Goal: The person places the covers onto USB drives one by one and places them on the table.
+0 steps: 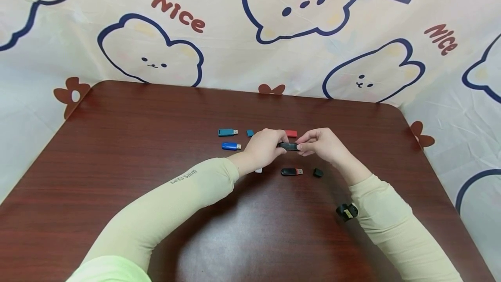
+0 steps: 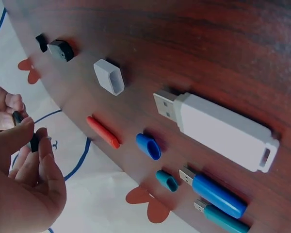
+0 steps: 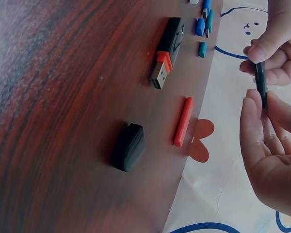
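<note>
Both hands meet over the table at a slim black USB stick (image 1: 289, 146). My left hand (image 1: 266, 147) pinches its left end between thumb and fingers. The other end is pinched by my right hand (image 1: 322, 147). In the right wrist view the stick (image 3: 261, 87) spans the two sets of fingertips. Just behind the hands lies a flat red stick (image 1: 291, 133). A black USB stick with a red collar (image 1: 289, 172) lies nearer the body, its plug bare, with a black cap (image 1: 318, 172) to its right.
Left of the hands lie a teal USB stick (image 1: 225, 132), a teal cap (image 1: 250, 133) and a blue USB stick (image 1: 228, 146). The left wrist view shows a white USB stick (image 2: 223, 131), a white cap (image 2: 109, 77) and a blue cap (image 2: 148, 146). A printed curtain (image 1: 235, 55) borders the brown table (image 1: 137, 116).
</note>
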